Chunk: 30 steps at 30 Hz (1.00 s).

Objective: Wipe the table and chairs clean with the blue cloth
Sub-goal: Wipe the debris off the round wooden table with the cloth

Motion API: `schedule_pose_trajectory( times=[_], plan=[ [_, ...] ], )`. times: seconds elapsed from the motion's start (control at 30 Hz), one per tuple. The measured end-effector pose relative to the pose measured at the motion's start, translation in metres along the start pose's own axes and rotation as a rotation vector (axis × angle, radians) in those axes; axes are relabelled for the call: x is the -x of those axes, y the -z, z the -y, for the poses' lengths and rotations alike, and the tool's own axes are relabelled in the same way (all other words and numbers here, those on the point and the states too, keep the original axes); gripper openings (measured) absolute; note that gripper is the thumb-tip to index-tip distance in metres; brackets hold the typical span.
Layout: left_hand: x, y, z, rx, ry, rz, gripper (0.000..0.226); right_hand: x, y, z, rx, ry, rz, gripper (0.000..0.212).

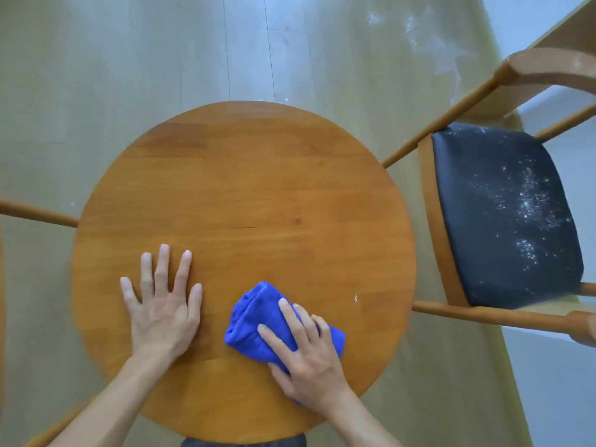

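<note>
A round wooden table [245, 188] fills the middle of the view. My right hand [306, 353] presses flat on a folded blue cloth [254, 314] near the table's front right. To its left, my left hand [163, 304] lies flat on the wood with fingers spread, holding nothing. A small white speck [355, 297] sits on the tabletop right of the cloth. At the right stands a wooden chair [432, 221] whose black seat [493, 195] is dusted with white powder.
White powder [419, 37] streaks the pale wood floor at the back right. Table legs [38, 214] splay out to the left and right under the top. A dark seat edge [245, 441] shows at the bottom, under the table's near rim.
</note>
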<state>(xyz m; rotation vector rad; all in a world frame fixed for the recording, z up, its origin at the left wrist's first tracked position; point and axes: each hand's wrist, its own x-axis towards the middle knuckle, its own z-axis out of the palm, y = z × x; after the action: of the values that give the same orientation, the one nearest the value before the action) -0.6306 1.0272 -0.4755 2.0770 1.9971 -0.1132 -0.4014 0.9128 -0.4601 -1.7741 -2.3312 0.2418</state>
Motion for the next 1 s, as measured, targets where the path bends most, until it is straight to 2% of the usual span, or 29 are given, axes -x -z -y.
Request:
schedule_pose_trajectory(
  times=[0.03,0.1,0.2,0.3,0.33,0.4,0.5,0.6,0.67,0.77,0.87,0.93,1.0],
  plan=[
    [0.0,-0.001,0.0,-0.008,-0.001,-0.002,0.062,0.009,0.006,-0.024,0.025,0.024,-0.013,0.052],
    [-0.001,-0.002,-0.001,-0.02,-0.004,-0.015,0.062,0.018,0.019,-0.074,0.097,-0.12,-0.072,0.051],
    [0.0,-0.003,-0.004,-0.043,-0.005,-0.036,0.061,0.006,0.03,-0.131,0.186,-0.643,-0.181,0.053],
    [-0.001,-0.003,-0.003,-0.045,-0.012,-0.04,0.061,-0.032,0.024,-0.137,0.135,-1.101,-0.312,0.06],
    [-0.001,-0.003,-0.003,-0.043,-0.015,-0.04,0.061,-0.046,0.02,-0.13,0.128,-1.186,-0.335,0.061],
    [0.0,-0.003,-0.002,-0.041,-0.021,-0.041,0.061,-0.074,0.012,-0.106,0.148,-1.241,-0.364,0.061],
    [0.0,-0.003,-0.002,-0.025,-0.013,-0.041,0.061,-0.125,-0.004,-0.046,0.12,-1.11,-0.357,0.062],
    [-0.001,-0.002,-0.001,0.002,0.003,-0.031,0.061,-0.157,-0.022,0.027,0.04,-0.746,-0.277,0.057],
    [-0.002,0.0,-0.001,0.013,0.007,-0.008,0.06,-0.149,-0.029,0.049,-0.04,-0.459,-0.196,0.049],
    [-0.002,0.002,-0.002,0.015,0.024,0.017,0.059,-0.096,-0.022,0.03,-0.122,-0.098,-0.12,0.043],
    [-0.001,0.004,-0.004,0.014,0.033,0.025,0.059,-0.022,0.005,-0.029,-0.046,0.23,0.017,0.046],
    [-0.001,0.006,-0.005,0.011,0.031,0.026,0.06,0.009,0.025,-0.085,0.01,0.244,0.035,0.051],
    [-0.001,0.006,-0.006,0.011,0.031,0.031,0.06,0.025,0.041,-0.133,0.029,0.0,0.001,0.051]
  ],
)
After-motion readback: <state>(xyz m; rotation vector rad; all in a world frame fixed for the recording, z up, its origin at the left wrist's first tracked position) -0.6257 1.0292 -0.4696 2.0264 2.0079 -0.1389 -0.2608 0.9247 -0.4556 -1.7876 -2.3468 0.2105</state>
